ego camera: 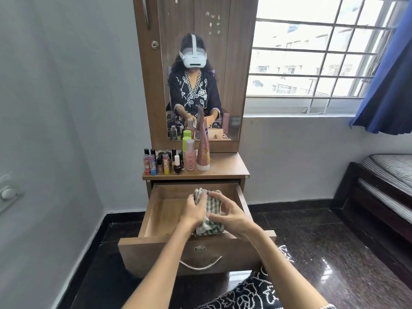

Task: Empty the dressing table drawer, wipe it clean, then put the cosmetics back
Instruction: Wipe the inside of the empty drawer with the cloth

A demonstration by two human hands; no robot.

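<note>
I saw the cloth [209,211] — green-and-white checked, bunched — held in both hands over the open drawer [156,219], toward its right half. The L hand [193,211] gripped the cloth's left side, fingers curled round the top of the bundle. The R hand [229,216] pinched the lower right part w/ thumb and fingertips, fingers arched over the fabric. Both forearms reached forward from the bottom of view, converging at the cloth; wrists sat above the drawer front.

The drawer was pulled well out from the dressing table [227,168], its wooden floor bare on the left, w/ nothing I could see inside but the cloth. I couldn't tell if the cloth touched the drawer floor. Its right wall ran just beside the R hand; the left wall stood well apart from the L hand.

The cosmetics [176,162] — small nail polish bottles, a pink bottle, a tall pink tube — stood grouped on the tabletop's left side, the right side bare wood. A mirror [200,85] rose behind them. A bed [383,175] sat at far right, near a barred window [312,52] w/ a blue curtain.
</note>
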